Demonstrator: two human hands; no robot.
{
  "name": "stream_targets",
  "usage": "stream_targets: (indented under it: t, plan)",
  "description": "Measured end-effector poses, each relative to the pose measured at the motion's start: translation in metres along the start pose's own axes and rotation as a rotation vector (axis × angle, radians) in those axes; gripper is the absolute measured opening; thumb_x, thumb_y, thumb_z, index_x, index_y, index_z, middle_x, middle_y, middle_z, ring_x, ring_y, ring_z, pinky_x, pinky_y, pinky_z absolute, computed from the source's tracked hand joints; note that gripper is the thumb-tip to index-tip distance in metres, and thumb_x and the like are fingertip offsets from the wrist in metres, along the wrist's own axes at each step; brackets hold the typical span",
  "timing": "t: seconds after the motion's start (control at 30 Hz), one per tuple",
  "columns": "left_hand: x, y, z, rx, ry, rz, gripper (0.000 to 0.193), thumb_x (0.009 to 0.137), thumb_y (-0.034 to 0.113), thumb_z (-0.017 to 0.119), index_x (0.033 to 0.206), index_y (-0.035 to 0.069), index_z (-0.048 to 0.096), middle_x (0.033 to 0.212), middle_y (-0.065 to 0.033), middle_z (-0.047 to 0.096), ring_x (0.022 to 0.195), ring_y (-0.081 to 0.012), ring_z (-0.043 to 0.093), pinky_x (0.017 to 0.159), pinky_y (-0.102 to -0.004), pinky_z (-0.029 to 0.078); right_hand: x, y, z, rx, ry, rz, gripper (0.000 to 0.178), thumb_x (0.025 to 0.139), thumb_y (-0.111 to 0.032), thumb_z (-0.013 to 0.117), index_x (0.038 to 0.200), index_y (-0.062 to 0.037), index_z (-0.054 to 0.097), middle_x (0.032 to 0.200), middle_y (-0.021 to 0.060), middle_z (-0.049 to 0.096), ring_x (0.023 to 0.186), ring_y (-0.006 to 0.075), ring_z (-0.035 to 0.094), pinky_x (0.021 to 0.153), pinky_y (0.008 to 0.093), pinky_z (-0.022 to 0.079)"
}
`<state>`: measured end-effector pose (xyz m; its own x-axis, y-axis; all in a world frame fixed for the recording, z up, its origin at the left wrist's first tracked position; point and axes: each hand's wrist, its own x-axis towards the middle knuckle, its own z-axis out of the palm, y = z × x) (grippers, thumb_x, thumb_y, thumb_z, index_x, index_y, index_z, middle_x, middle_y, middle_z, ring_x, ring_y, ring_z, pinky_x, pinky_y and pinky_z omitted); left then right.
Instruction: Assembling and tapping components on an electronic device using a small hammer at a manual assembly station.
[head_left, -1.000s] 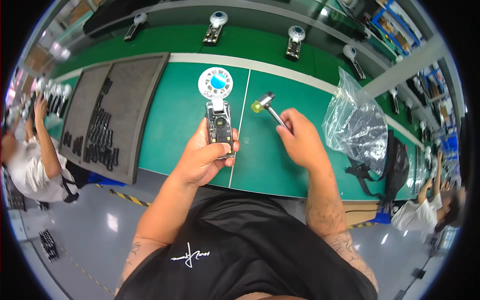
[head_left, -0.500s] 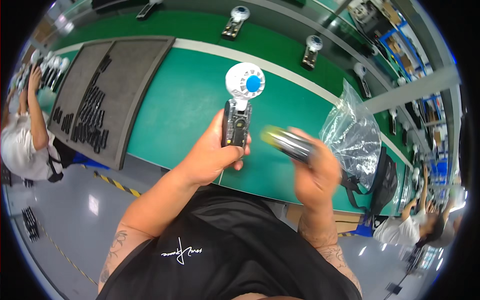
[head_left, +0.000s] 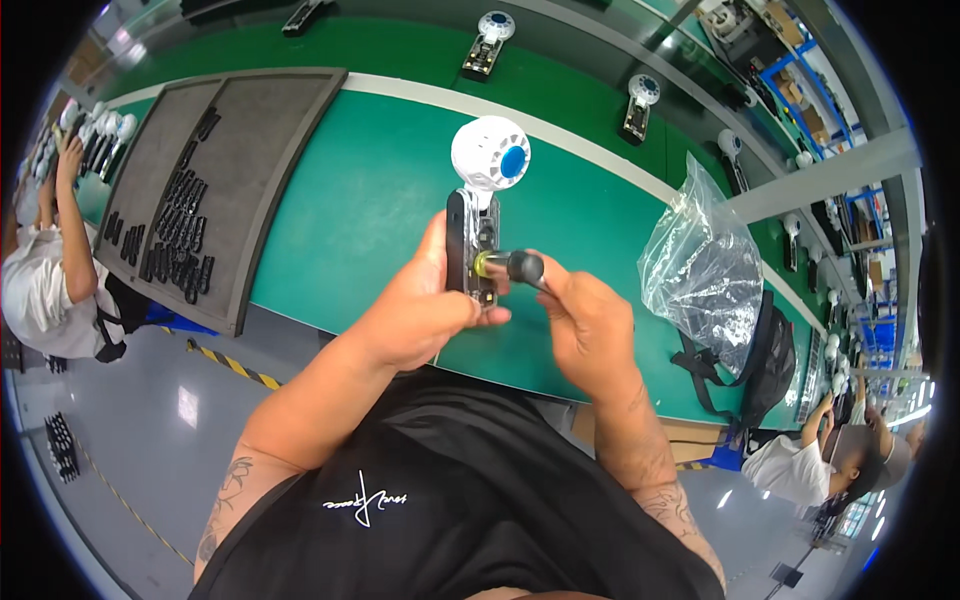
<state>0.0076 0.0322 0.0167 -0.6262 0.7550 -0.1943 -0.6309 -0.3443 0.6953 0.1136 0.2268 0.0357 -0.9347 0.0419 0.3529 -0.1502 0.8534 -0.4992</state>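
Note:
My left hand (head_left: 415,308) is closed around the black handle of a handheld device (head_left: 488,152), holding it upright above the bench. The device has a round white head with a blue disc, and its handle's inner parts are exposed on the right side. In my right hand (head_left: 592,322), pinched between the fingers, is a short dark cylinder (head_left: 522,266) with a yellow-green tip. That tip meets the exposed side of the handle; whether it presses in or only touches, I cannot tell. The left fingertips are partly hidden behind the handle.
A grey tray (head_left: 285,165) with several black parts lies left on the green bench (head_left: 370,180). At right are a clear plastic bag (head_left: 700,270) and a black bag (head_left: 770,370). Similar devices (head_left: 488,45) line the dark green strip beyond. People work at both sides.
My right hand has brought the dark cylinder leftward to the handle. The device has turned slightly in my left hand. Devices on the far strip have shifted a little to the right.

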Motion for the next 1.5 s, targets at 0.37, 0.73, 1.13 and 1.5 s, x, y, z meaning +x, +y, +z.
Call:
stream_targets:
  t: [0.37, 0.73, 1.13, 1.5]
  plan:
    - [0.005, -0.006, -0.025, -0.201, -0.171, 0.020, 0.101, 0.072, -0.014, 0.043, 0.166, 0.016, 0.021, 0.131, -0.0159, 0.058, 0.114, -0.0252, 0.058, 0.108, -0.0399, 0.041, -0.009, -0.001, -0.001, -0.024, 0.057, -0.059, 0.050, 0.087, 0.002, 0.071, 0.133, -0.0150, 0.073, 0.085, 0.0026, 0.067, 0.068, 0.0206, 0.060, 0.066, 0.0343, 0.049]
    - [-0.003, -0.012, -0.013, -0.077, -0.093, -0.029, 0.089, 0.083, -0.011, 0.052, 0.164, 0.013, 0.025, 0.129, -0.0150, 0.059, 0.109, -0.0224, 0.061, 0.094, -0.0370, 0.050, -0.014, -0.011, -0.002, 0.152, 0.248, 0.064, 0.048, 0.088, 0.001, 0.071, 0.134, -0.0136, 0.073, 0.084, 0.0029, 0.066, 0.067, 0.0213, 0.059, 0.067, 0.0338, 0.049]
    - [0.009, -0.006, -0.031, -0.055, 0.016, 0.054, 0.056, 0.097, -0.002, 0.054, 0.152, 0.007, 0.044, 0.124, -0.0151, 0.063, 0.093, -0.0192, 0.066, 0.073, -0.0295, 0.056, -0.002, 0.045, 0.008, -0.033, 0.135, 0.268, 0.037, 0.089, 0.000, 0.070, 0.125, -0.0068, 0.075, 0.096, 0.0080, 0.066, 0.079, 0.0237, 0.059, 0.074, 0.0343, 0.051]
    - [0.019, -0.002, -0.043, -0.023, -0.029, 0.122, 0.058, 0.096, -0.002, 0.058, 0.152, 0.003, 0.043, 0.127, -0.0165, 0.065, 0.092, -0.0186, 0.068, 0.073, -0.0271, 0.057, -0.005, 0.054, 0.039, -0.135, 0.048, 0.229, 0.039, 0.088, -0.007, 0.072, 0.127, -0.0077, 0.072, 0.110, 0.0095, 0.065, 0.097, 0.0281, 0.061, 0.088, 0.0373, 0.051]
